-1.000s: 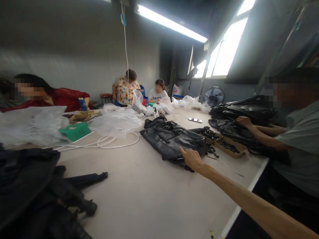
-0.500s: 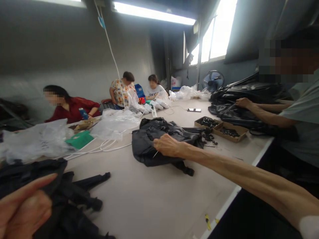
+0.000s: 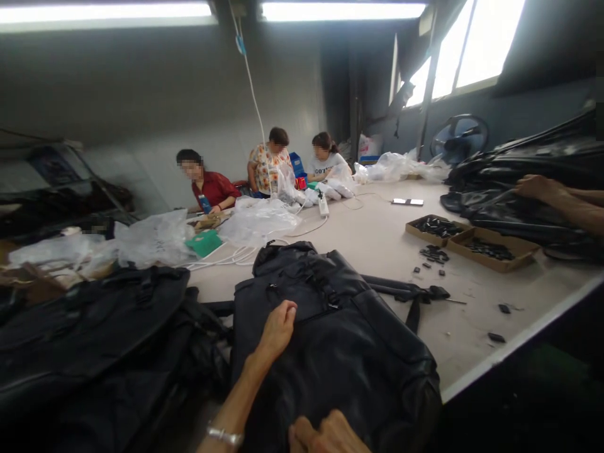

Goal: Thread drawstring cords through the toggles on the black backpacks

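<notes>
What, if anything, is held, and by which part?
Cannot be told: left hand is at the upturned side of the black bag, right hand at its nearer end.

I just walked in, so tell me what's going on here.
The person's left hand is on a large black backpack lying on the pale flat table; the right hand, partly out of view, is at its nearer part. Another black bag lies to the left. At the right, a co-worker's hand is on shiny black material, near shallow brown cardboard boxes of small dark parts.
</notes>
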`<state>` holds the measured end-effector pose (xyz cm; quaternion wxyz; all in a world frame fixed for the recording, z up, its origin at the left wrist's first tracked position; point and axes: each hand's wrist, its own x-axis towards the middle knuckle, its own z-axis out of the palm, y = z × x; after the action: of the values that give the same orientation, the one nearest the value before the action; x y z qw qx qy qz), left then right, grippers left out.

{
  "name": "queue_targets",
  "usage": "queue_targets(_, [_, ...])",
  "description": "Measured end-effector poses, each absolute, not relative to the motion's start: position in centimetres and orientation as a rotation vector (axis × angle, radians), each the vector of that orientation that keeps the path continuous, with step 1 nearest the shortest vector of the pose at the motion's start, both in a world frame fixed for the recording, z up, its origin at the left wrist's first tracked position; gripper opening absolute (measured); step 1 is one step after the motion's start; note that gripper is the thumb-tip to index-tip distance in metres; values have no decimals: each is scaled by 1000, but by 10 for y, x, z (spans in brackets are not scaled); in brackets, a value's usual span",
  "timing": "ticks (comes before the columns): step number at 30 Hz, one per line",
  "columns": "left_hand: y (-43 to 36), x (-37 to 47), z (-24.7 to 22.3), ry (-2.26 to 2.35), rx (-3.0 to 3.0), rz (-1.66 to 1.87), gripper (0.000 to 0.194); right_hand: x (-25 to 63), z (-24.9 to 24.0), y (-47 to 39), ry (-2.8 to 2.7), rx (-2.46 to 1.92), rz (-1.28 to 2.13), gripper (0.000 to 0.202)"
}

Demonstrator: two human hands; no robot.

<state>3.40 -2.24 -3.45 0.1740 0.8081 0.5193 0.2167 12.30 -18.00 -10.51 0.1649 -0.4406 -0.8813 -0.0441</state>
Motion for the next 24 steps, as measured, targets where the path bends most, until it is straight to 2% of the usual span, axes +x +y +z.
queue_targets(3, [-20,35,-66,1533,2247,577,29,141,-76,-176,-2675,-973,-27,16])
queue_targets(6, [-23,32,-79,1518,2215,563,32,199,-47,-178,-2405,-1003,-59,24])
queue_targets(9, [-16,25,-89,1518,2169,528,37,277,-53,-198,-1889,-1387,-397,22])
queue_targets(11, [-7,21,-97,1556,2144,483,38,325,-73,-218,-1705,-1652,-495,23])
queue_targets(13, [1,18,-103,1590,2121,436,38,365,-97,-231,-1645,-1967,-478,26])
queue_targets(16, [11,24,-100,1577,2120,427,37,407,-121,-228,-1461,-2485,-255,53])
queue_targets(18, [14,40,-88,1553,2176,452,40,428,-125,-210,-1329,-2655,-114,61])
queue_targets(21, [8,87,-62,1427,2346,528,41,456,-124,-169,-1324,-2655,-55,41])
queue_targets(24, [-10,152,-41,1025,2541,551,35,481,-123,-117,-1364,-2590,-30,26])
